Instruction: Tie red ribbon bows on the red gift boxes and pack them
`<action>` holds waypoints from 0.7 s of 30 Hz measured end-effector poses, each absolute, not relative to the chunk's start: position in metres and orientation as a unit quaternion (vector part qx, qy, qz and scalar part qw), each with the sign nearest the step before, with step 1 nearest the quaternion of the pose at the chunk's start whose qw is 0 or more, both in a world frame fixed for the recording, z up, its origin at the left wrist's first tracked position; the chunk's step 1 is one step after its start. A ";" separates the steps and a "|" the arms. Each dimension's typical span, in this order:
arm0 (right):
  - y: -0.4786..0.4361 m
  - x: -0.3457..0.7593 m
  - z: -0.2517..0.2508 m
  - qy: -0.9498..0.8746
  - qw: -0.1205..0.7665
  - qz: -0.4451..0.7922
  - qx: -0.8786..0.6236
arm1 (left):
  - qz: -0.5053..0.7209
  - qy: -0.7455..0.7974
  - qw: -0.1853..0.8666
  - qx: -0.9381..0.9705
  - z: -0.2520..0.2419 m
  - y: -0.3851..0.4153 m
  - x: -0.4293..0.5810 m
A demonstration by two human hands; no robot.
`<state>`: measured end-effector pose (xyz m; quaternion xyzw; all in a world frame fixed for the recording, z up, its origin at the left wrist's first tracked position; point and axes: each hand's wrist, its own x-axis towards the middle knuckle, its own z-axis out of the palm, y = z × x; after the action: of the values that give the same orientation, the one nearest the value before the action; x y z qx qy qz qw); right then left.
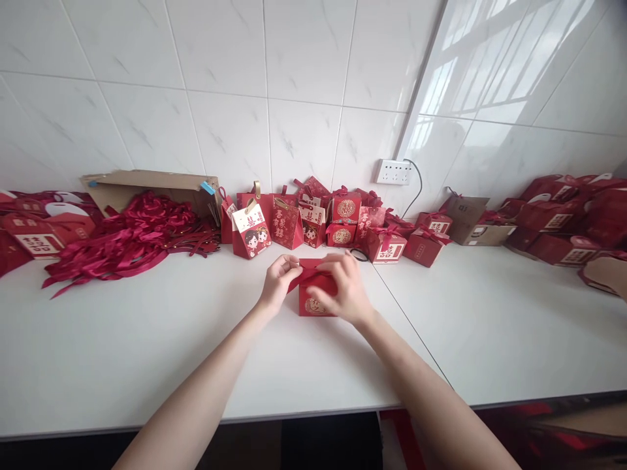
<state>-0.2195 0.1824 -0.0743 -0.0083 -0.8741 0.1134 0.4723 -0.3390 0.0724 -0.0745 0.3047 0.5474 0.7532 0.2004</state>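
Observation:
A small red gift box with a round gold emblem on its front stands upright on the white table. Across its top runs a red ribbon, partly covered by my fingers. My left hand pinches the ribbon at the box's upper left, thumb against forefinger. From the right, my right hand curls its fingers over the ribbon, while its thumb stands apart in front of the box. Its fingertips are slightly blurred and partly hide the box's right side.
A heap of red ribbons spills from a cardboard box at the left. Several decorated gift boxes line the wall, below a power strip. More red boxes are piled at right, near another person's hand.

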 end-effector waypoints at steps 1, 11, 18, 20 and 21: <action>0.177 -0.220 -0.075 -0.894 0.442 0.063 0.031 | 0.754 0.547 0.203 0.303 -0.073 0.072 -0.339; 0.157 -0.224 -0.076 -0.911 0.400 -0.095 -0.022 | 0.754 0.550 0.221 0.284 -0.063 0.067 -0.339; 0.161 -0.227 -0.080 -0.912 0.396 -0.074 -0.075 | 0.760 0.549 0.184 0.296 -0.078 0.076 -0.339; 0.170 -0.230 -0.083 -0.914 0.397 -0.047 -0.066 | 0.753 0.562 0.178 0.293 -0.081 0.079 -0.339; 0.174 -0.231 -0.084 -0.915 0.398 -0.032 -0.058 | 0.749 0.569 0.177 0.288 -0.082 0.079 -0.339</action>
<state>-0.2310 0.1737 -0.0839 -0.0584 -0.9151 -0.0322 0.3977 -0.3387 0.0794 -0.0816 0.2881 0.5694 0.7493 0.1768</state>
